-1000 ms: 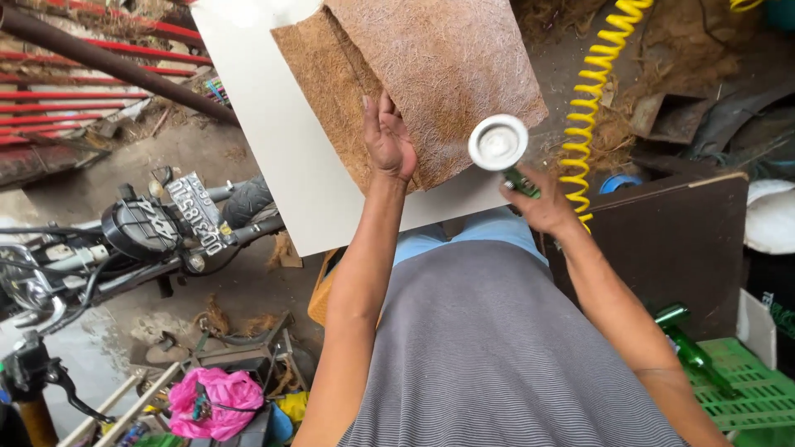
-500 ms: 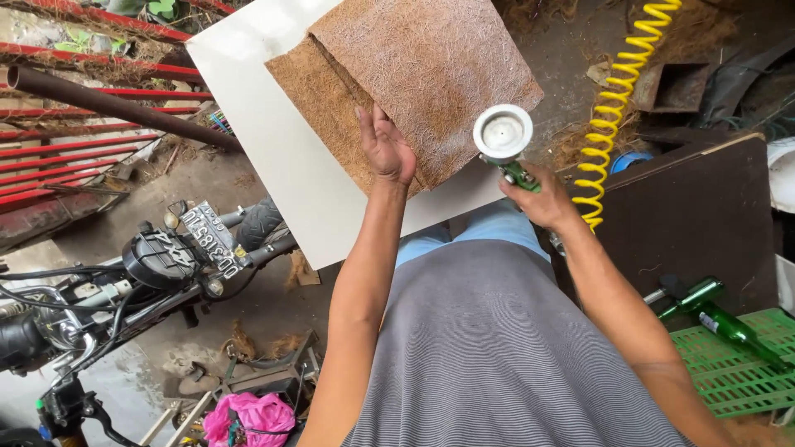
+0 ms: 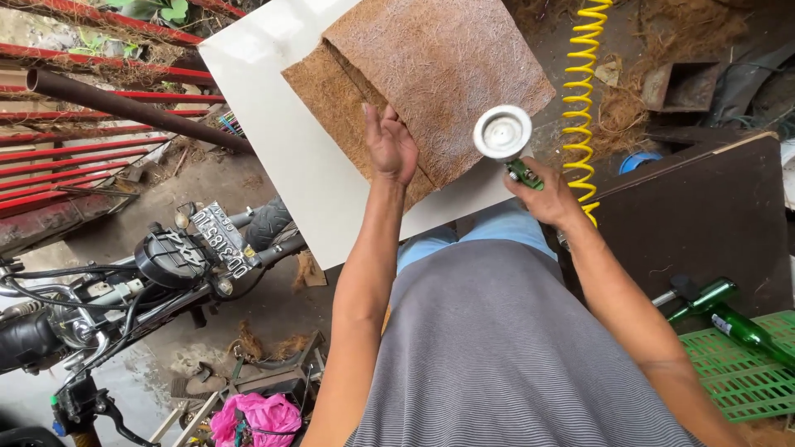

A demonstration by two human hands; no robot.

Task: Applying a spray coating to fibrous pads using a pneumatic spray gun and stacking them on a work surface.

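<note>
Pressing flat and open, the left hand [image 3: 391, 147] is still resting on the brown fibre mats [image 3: 431, 83] on the white counter [image 3: 281, 124]. The right hand [image 3: 546, 194] is gripping a spray gun [image 3: 507, 141], now lifted a little nearer the mats, its capped cup hiding any contents. A yellow hose [image 3: 584, 99] is hanging beside it; green bottles [image 3: 737, 319] are lying across a green crate [image 3: 737, 381].

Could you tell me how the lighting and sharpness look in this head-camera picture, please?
Head view: soft, even daylight; the white board is bright, nearly washed out; faint shadows under the left hand; spray gun cup in the right hand is sharp; wide-angle bending at the edges.
</note>
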